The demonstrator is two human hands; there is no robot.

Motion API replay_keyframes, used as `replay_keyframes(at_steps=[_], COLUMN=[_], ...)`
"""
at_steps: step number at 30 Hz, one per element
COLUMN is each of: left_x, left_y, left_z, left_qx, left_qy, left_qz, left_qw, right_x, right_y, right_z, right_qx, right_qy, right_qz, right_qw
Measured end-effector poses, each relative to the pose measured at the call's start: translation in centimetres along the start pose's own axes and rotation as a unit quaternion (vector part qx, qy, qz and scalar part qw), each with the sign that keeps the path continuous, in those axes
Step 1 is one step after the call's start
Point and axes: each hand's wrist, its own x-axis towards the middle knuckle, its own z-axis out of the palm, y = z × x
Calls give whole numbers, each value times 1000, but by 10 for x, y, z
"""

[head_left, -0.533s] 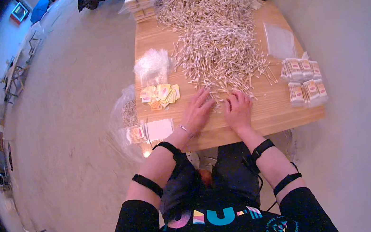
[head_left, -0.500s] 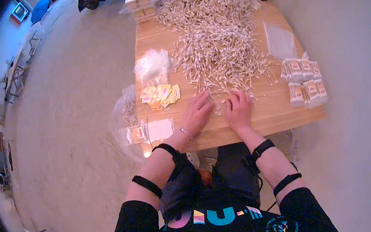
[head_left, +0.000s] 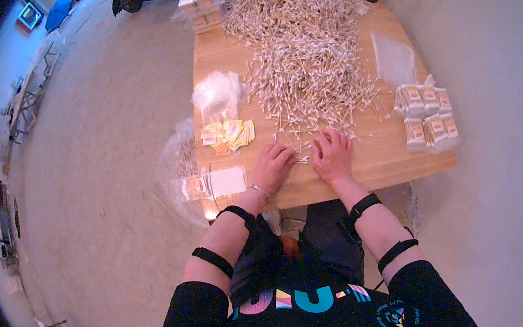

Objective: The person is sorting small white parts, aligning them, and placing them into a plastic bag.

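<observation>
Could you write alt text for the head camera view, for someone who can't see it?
Seen from above, a seated person's left hand and right hand rest at the near edge of a big pile of cotton swabs on a wooden table. Small yellow labels and clear plastic bags lie to the left, stacked filled packets to the right.

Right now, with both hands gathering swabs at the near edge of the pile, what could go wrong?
Loose swabs sprawl wide; a sweep by the right hand could scatter some off the table. The left hand works close to the small yellow cards and could knock them toward the table's left edge.
</observation>
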Motion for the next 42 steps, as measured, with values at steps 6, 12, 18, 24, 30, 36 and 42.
replay_keyframes(at_steps=[6, 12, 18, 24, 30, 36, 42], left_x=[12, 15, 3, 7, 7, 31, 47], left_y=[9, 0, -3, 2, 3, -2, -19], left_z=[-3, -3, -3, -11, -6, 7, 2], left_qx=[46, 20, -20, -26, -98, -43, -66], left_qy=[60, 29, -10, -42, 28, 159, 74], left_qz=[-10, 4, 1, -2, -106, -250, -285], left_qw=[997, 999, 1000, 999, 989, 954, 953], right_x=[-2, 0, 0, -3, -2, 0, -2], right_y=[6, 8, 4, 9, 8, 6, 11], right_z=[10, 15, 13, 14, 14, 11, 18], right_qx=[-48, -36, -21, -16, -63, -68, -72], right_qy=[30, 7, 14, 34, 35, 11, 30], right_qz=[61, 75, 92, 97, 112, 127, 147], right_qw=[997, 996, 995, 995, 991, 989, 986])
